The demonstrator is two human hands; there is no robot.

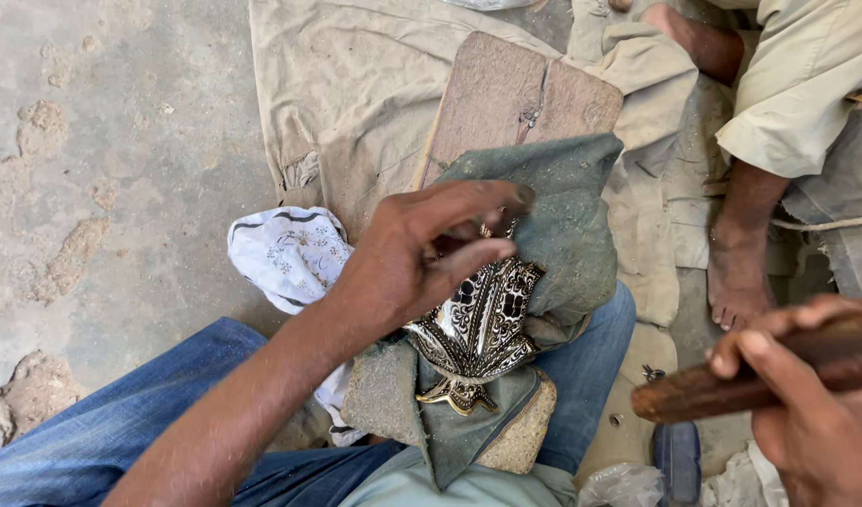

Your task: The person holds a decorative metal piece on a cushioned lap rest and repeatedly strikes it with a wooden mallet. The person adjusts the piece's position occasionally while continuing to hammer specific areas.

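A: Where does the carved piece [482,324] sit?
B: Centre frame, on green cloth [562,225] over the lap. The left hand [421,253] steadies its top, fingers loose.
A: And the right hand [816,404]?
B: Lower right, wrapped around a wooden handle [731,385]. The pattern looks largely cut.

Right hand [816,413] — cut off by frame edge

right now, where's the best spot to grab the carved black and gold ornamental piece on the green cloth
Probably by the narrow gold-edged lower tip of the carved black and gold ornamental piece, coming from the wearer's side. That end pokes free of the folded green cloth, while the left hand covers the upper end. The right hand is busy gripping a brown wooden handle.
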